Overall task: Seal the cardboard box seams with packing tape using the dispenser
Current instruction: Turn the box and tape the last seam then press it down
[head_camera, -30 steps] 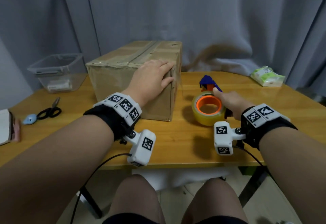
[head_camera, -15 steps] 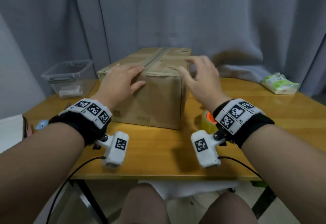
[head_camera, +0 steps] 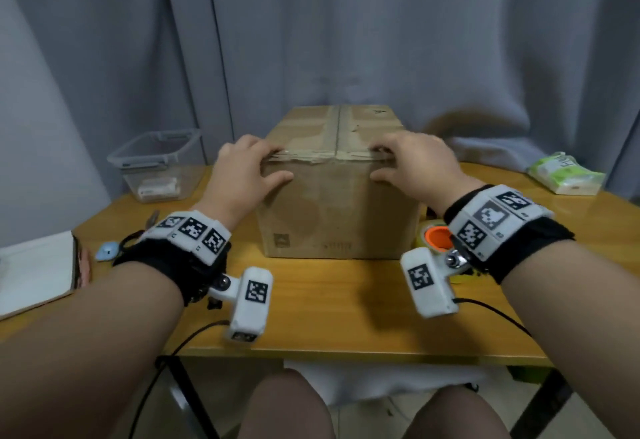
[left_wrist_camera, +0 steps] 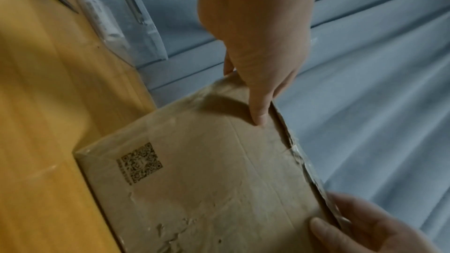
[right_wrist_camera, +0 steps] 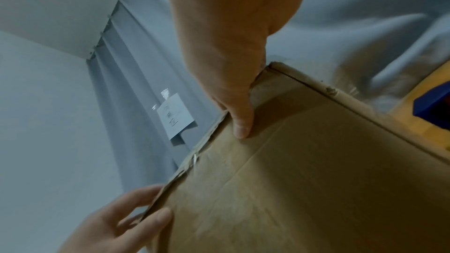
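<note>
The cardboard box (head_camera: pixel 332 210) stands mid-table with a short end towards me; old tape runs along its top seam. My left hand (head_camera: pixel 256 165) grips the near top-left corner, its thumb (left_wrist_camera: pixel 260 114) on the front face and the fingers over the top. The near top-right corner is held the same way by my right hand (head_camera: pixel 398 161), thumb (right_wrist_camera: pixel 241 126) pressed on the front face. The tape roll (head_camera: pixel 433 236) with an orange core lies on the table right of the box, partly hidden by my right wrist. A blue dispenser part (right_wrist_camera: pixel 433 111) shows beside the box.
On the wooden table (head_camera: pixel 329 300): a clear plastic container (head_camera: pixel 156 161) at back left, scissors (head_camera: pixel 152 220), a small light-blue object (head_camera: pixel 107 251), a notebook (head_camera: pixel 34 272) at the left edge and a green wipes pack (head_camera: pixel 564 172) at back right. A grey curtain hangs behind.
My right hand left the tape roll and came onto the box. The box has turned so a short end faces me, and both hands now hold its near top corners.
</note>
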`<action>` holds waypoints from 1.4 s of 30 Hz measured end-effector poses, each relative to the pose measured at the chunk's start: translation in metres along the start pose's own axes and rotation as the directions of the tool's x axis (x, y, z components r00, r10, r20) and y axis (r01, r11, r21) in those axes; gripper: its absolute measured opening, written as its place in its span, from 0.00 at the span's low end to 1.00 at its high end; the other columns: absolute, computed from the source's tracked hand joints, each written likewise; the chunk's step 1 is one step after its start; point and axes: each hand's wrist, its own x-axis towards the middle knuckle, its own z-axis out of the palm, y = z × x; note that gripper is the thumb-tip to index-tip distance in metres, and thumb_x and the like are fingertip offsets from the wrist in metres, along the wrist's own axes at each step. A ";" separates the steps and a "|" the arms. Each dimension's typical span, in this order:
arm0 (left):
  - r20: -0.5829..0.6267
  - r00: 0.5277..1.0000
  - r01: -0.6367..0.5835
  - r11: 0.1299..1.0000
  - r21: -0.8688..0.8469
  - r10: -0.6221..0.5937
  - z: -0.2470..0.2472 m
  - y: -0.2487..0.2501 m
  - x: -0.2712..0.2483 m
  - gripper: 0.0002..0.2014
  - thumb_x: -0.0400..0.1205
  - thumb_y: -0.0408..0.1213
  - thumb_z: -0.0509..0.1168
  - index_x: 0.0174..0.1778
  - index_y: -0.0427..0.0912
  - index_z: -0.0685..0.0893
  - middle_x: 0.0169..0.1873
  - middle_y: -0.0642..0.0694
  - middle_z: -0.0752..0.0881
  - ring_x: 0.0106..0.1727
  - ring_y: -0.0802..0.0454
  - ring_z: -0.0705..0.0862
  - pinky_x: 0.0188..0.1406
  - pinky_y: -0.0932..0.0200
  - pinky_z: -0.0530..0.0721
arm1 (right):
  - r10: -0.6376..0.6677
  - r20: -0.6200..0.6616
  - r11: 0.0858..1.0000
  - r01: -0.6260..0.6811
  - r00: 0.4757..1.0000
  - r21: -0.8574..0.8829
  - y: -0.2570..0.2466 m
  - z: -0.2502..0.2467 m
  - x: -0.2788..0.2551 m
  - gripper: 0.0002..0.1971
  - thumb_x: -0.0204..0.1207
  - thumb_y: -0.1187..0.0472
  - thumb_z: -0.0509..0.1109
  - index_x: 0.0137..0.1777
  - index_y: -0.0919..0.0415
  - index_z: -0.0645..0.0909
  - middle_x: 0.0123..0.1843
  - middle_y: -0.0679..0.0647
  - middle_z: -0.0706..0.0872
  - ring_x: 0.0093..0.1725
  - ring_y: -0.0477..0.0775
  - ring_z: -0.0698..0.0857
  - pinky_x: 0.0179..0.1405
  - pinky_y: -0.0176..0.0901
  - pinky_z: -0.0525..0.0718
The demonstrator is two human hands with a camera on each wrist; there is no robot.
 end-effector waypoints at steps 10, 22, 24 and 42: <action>-0.034 0.999 -0.035 0.952 -0.303 0.026 -0.009 -0.006 -0.015 0.17 0.77 0.38 0.72 0.62 0.45 0.84 0.55 0.49 0.84 0.55 0.53 0.82 0.60 0.59 0.80 | -0.160 -0.101 0.986 0.155 0.982 -0.056 -0.045 0.011 0.005 0.19 0.77 0.49 0.68 0.66 0.52 0.77 0.61 0.52 0.82 0.62 0.57 0.80 0.62 0.50 0.74; -0.027 0.997 -0.080 0.900 -0.428 0.076 -0.011 -0.021 -0.013 0.12 0.79 0.43 0.68 0.57 0.45 0.87 0.52 0.54 0.87 0.55 0.58 0.83 0.60 0.64 0.79 | -0.421 -0.305 0.894 0.334 0.854 -0.299 -0.102 0.038 0.017 0.09 0.59 0.62 0.83 0.33 0.56 0.83 0.26 0.51 0.81 0.18 0.55 0.78 0.24 0.34 0.59; -0.003 0.998 -0.053 0.880 -0.473 0.058 -0.015 -0.019 -0.006 0.15 0.83 0.46 0.60 0.54 0.43 0.88 0.52 0.51 0.89 0.56 0.57 0.84 0.62 0.59 0.79 | -0.423 -0.359 0.902 0.349 0.832 -0.254 -0.102 0.045 0.013 0.05 0.64 0.62 0.80 0.36 0.57 0.85 0.30 0.51 0.84 0.22 0.56 0.81 0.24 0.35 0.62; 0.101 0.968 -0.194 0.940 -0.279 0.230 0.001 -0.017 -0.001 0.21 0.83 0.38 0.64 0.73 0.46 0.76 0.73 0.48 0.76 0.77 0.54 0.69 0.72 0.71 0.57 | -0.233 -0.336 0.959 0.273 0.913 0.075 -0.073 0.031 0.016 0.16 0.82 0.53 0.60 0.62 0.56 0.82 0.55 0.54 0.88 0.55 0.58 0.85 0.63 0.51 0.75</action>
